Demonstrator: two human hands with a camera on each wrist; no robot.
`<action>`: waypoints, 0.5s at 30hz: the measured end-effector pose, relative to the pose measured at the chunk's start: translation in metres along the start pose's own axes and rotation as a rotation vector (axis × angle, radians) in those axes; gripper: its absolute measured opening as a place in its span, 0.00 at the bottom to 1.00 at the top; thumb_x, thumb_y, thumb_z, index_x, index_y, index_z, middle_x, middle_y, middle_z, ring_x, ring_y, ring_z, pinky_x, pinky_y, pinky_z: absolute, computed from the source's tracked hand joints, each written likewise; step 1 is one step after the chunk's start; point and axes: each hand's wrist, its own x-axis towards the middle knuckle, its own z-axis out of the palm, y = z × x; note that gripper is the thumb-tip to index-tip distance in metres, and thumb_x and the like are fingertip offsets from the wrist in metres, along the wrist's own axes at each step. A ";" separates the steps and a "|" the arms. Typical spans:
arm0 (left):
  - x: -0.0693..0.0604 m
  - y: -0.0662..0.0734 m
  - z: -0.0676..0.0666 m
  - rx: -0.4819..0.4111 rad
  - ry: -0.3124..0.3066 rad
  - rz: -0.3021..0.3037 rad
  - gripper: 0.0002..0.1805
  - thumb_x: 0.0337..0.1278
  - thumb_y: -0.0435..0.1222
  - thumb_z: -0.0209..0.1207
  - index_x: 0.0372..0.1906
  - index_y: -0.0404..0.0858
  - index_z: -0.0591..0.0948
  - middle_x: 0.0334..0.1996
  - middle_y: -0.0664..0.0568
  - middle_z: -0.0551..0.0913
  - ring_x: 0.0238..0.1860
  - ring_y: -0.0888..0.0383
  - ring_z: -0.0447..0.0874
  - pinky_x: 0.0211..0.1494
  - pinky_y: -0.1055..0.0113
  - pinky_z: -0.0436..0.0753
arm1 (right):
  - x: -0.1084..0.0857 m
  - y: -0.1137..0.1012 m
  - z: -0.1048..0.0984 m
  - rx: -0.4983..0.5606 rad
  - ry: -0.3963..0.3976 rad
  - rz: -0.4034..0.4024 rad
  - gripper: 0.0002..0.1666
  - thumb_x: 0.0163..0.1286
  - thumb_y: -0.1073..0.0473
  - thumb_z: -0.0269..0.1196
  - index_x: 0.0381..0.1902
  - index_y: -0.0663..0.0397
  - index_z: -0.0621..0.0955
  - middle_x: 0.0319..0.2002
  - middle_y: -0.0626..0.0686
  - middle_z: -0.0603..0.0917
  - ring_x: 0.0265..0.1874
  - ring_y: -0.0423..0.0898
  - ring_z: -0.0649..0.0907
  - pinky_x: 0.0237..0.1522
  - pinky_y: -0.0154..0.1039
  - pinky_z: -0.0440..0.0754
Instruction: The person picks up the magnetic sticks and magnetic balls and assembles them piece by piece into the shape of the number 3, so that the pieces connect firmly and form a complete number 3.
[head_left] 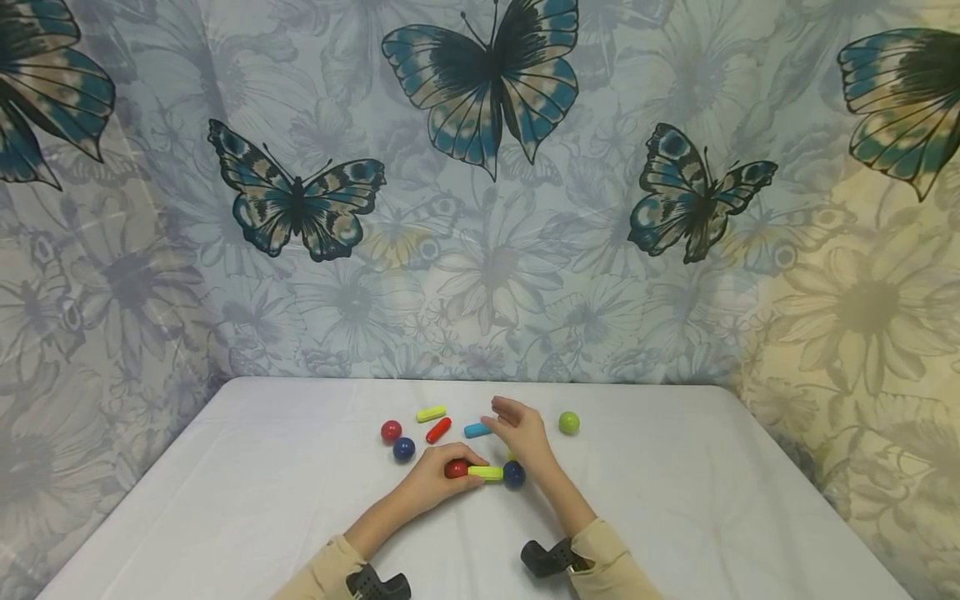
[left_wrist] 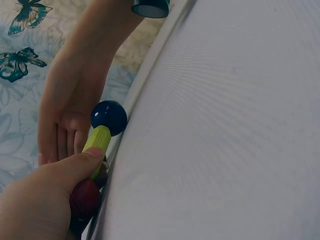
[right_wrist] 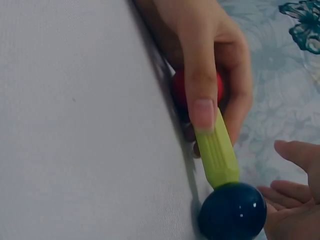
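Observation:
My left hand pinches a yellow-green stick between thumb and fingers. A red ball sits at the stick's near end, inside the curl of that hand. At the other end a dark blue ball touches the stick, seen close in the right wrist view. My right hand is held just beyond the blue ball, its fingers extended and palm bare in the left wrist view. Near its thumb lies a light blue stick. A bit of yellow-green shows behind the blue ball, mostly hidden.
Left of centre on the white table lie another red ball, a second dark blue ball, a red stick and a yellow stick. A green ball rests to the right. Butterfly-patterned cloth hangs behind.

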 end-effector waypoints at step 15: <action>-0.001 0.000 0.000 -0.021 0.015 0.016 0.11 0.54 0.41 0.68 0.43 0.47 0.85 0.44 0.55 0.88 0.49 0.62 0.84 0.55 0.75 0.79 | -0.001 -0.009 0.020 -0.228 -0.056 0.051 0.37 0.63 0.60 0.68 0.63 0.75 0.69 0.63 0.72 0.73 0.64 0.65 0.74 0.61 0.51 0.78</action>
